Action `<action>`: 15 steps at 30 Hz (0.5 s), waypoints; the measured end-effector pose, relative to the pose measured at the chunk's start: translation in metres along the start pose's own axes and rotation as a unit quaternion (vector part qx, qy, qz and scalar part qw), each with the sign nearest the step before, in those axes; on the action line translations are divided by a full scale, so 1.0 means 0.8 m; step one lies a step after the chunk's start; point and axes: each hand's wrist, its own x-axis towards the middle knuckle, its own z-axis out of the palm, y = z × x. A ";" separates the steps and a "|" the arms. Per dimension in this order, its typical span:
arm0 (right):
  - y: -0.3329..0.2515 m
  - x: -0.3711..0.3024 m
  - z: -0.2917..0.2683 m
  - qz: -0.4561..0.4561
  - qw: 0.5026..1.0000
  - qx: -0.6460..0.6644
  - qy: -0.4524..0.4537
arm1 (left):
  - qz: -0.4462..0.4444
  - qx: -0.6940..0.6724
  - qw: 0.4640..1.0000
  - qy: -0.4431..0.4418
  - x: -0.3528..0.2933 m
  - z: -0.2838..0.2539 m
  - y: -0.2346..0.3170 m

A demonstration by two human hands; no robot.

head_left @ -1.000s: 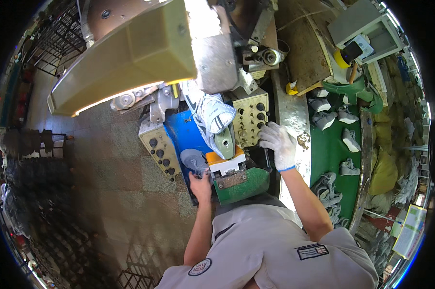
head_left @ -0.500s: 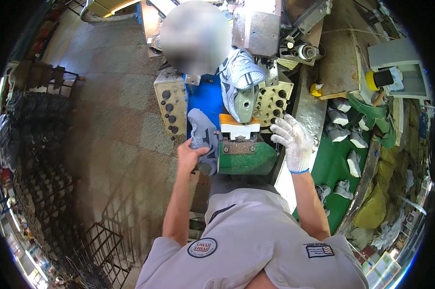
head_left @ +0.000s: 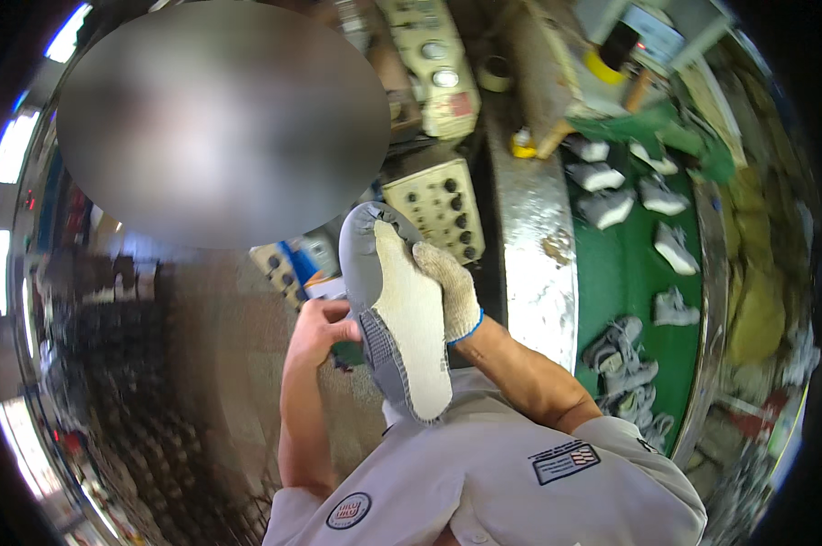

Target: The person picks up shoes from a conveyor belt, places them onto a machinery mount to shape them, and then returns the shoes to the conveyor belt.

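Observation:
A grey shoe upper (head_left: 370, 273) is held upside down before my chest, its cream bottom board (head_left: 411, 318) facing me and no outsole on it. My right hand (head_left: 447, 289), in a white knit glove with a blue cuff, grips the edge of the forefoot; some fingers are hidden behind it. On the opposite side, my bare left hand (head_left: 320, 332) has its thumb and fingers apart at the shoe's edge. Whether its fingertips touch the upper is unclear.
Cream control panels with black knobs (head_left: 436, 211) stand beyond the shoe. On the right, a metal ledge (head_left: 534, 264) borders a green conveyor (head_left: 611, 264) carrying several grey shoes (head_left: 670, 247). Dark racks (head_left: 111, 346) line the left. A blurred oval covers the upper left.
The upper has come off the machine's side and been turned bottom up. My right hand has moved in and taken hold of it, while my left has loosened. The view has swung.

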 end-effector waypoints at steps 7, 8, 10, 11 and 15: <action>-0.139 -0.091 -0.094 -0.144 0.956 -0.254 0.029 | 0.104 -0.177 0.978 -0.026 0.107 0.215 0.090; -0.144 -0.099 -0.111 -0.168 0.944 -0.282 0.030 | 0.068 -0.192 0.977 -0.060 0.124 0.248 0.096; -0.163 -0.123 -0.141 -0.195 0.939 -0.278 0.056 | 0.029 -0.141 0.986 -0.087 0.139 0.303 0.102; -0.167 -0.138 -0.156 -0.206 0.937 -0.275 0.069 | 0.006 -0.137 0.984 -0.110 0.147 0.320 0.090; -0.176 -0.175 -0.240 -0.193 0.947 -0.223 0.127 | 0.011 -0.090 0.982 -0.165 0.172 0.399 0.054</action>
